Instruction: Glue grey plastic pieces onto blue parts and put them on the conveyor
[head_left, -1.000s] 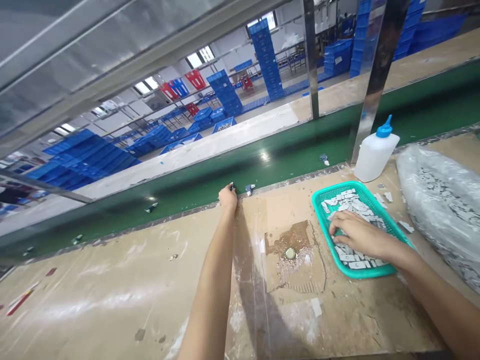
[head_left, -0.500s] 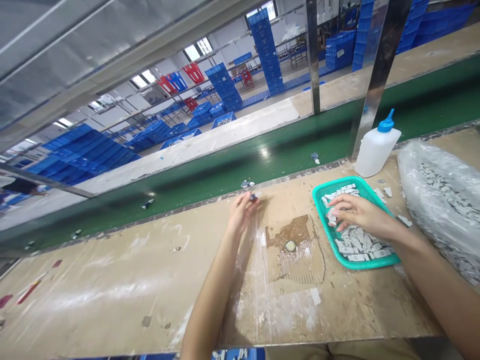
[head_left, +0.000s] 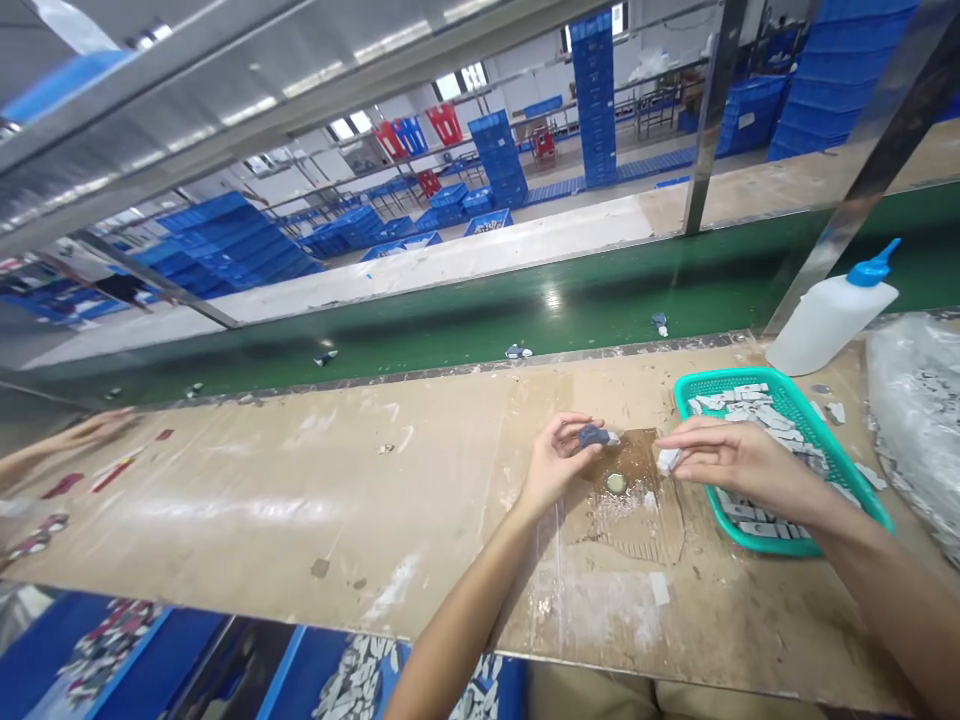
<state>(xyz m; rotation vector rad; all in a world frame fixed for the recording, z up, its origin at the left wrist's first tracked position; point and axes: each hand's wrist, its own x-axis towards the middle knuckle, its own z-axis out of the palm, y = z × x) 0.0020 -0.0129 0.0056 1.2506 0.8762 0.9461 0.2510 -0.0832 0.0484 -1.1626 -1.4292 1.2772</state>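
My left hand [head_left: 561, 458] is closed on a small dark blue-grey piece [head_left: 594, 436] with a pale tip, held above the glue-stained cardboard patch [head_left: 637, 520]. Facing it, my right hand [head_left: 731, 462] pinches a small white piece [head_left: 668, 460] between thumb and fingers. The two pieces are a short gap apart. Below and between them, a small round pale disc [head_left: 616, 484] sits in the wet brown glue. Under my right wrist stands a green plastic basket [head_left: 716, 505], holding many flat white-grey pieces [head_left: 772, 415].
A white squeeze bottle [head_left: 821, 320] with blue nozzle stands behind the basket, beside a clear plastic bag [head_left: 919, 420]. Beyond the bench runs a green conveyor [head_left: 450, 325] carrying small pieces. Another person's hand [head_left: 94, 428] rests at far left. Blue bins [head_left: 289, 670] sit below the front edge.
My left hand has come from the belt edge back over the cardboard with the blue-grey piece. My right hand has lifted a white piece out of the basket, leftward. The view has turned left.
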